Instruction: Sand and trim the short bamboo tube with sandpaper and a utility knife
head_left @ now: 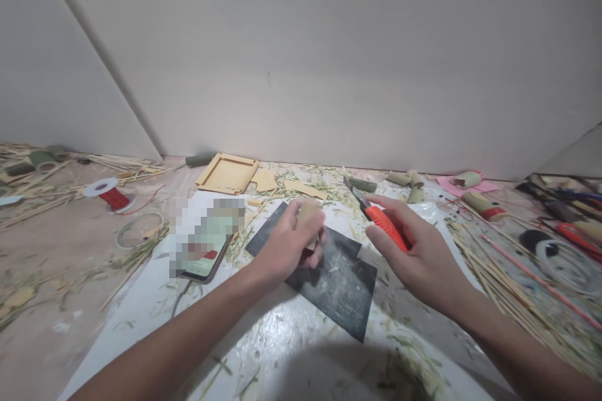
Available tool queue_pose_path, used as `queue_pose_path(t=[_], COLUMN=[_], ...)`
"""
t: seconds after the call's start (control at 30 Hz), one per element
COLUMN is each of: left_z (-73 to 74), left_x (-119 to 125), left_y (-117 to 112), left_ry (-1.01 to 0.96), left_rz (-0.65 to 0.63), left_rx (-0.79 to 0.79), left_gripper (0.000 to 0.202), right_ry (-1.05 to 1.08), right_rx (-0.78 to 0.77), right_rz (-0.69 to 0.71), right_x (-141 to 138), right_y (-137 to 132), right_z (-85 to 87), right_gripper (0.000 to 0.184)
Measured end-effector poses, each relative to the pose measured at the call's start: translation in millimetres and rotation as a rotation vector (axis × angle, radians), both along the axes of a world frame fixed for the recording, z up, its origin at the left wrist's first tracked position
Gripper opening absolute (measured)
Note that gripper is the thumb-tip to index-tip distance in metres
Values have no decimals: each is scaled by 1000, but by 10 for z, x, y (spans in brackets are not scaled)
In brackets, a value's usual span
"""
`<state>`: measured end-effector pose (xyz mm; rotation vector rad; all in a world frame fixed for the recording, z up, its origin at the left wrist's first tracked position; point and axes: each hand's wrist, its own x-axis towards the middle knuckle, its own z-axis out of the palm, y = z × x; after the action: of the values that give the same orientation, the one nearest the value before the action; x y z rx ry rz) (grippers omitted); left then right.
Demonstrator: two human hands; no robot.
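My left hand (296, 238) is closed around a short, pale piece of bamboo (308, 219), slightly blurred and partly covered by the fingers. It hovers over a dark, dusty sheet (341, 282) that looks like sandpaper. To the right, my right hand (414, 244) grips an orange utility knife (388, 229). The knife's blade (356, 193) is out and points up and to the left, apart from the bamboo. A white sheet (263, 326) strewn with green shavings lies under all of this.
A phone (209, 241) with a cable lies left, near a red thread spool (113, 194) and a tape roll (138, 230). A shallow tan tray (228, 173) stands by the wall. Thin sticks (508, 288), bamboo tubes (484, 205) and tools (576, 238) crowd the right.
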<state>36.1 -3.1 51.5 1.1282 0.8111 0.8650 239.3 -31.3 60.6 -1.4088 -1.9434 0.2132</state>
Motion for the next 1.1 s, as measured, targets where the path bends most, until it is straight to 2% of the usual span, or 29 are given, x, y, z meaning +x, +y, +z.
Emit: queue_pose_path(t=[0.1,0.2,0.3,0.4,0.47,0.57,0.6,0.8,0.93,1.1], left_z=[28,0,-61,-76,-56,-28,-28,-54,1,60], left_x=[8,-17,-78,-183,-274,-407,-442,-551,-555,-464], left_y=[-5,-45,-121,-235,-326,-455,-491,-644,-735,-810], left_ry=[-131,-170,-247,-286,-224,2,80,321,345,428], left_rz=[-37,-1,44,-9,-77,-149,-166,-145,-205,-133], left_rx=[-71,-140,-182,-189,-154,-5,48,306,329,413], left_gripper=[39,40,39,44,51,79,82,76,85,70], right_ry=[10,-3,-18,-21,-30,-53,-66,-185,-234,-281], right_rx=[-70,-160,-174,-169,-176,-183,-188,-175,-104,-46], right_rz=[99,241,285,325,355,379,393,474,492,437], right_x=[-50,-108,-169,-229,-264,-307,-321,-377,-359,-299], right_y=[-19,-50,-116,-222,-310,-450,-494,-717,-823,-920], right_z=[29,33,6,-32,-45,-43,-42,-89,-120,-119], right_gripper=[27,32,39,41,42,42,42,41,41,41])
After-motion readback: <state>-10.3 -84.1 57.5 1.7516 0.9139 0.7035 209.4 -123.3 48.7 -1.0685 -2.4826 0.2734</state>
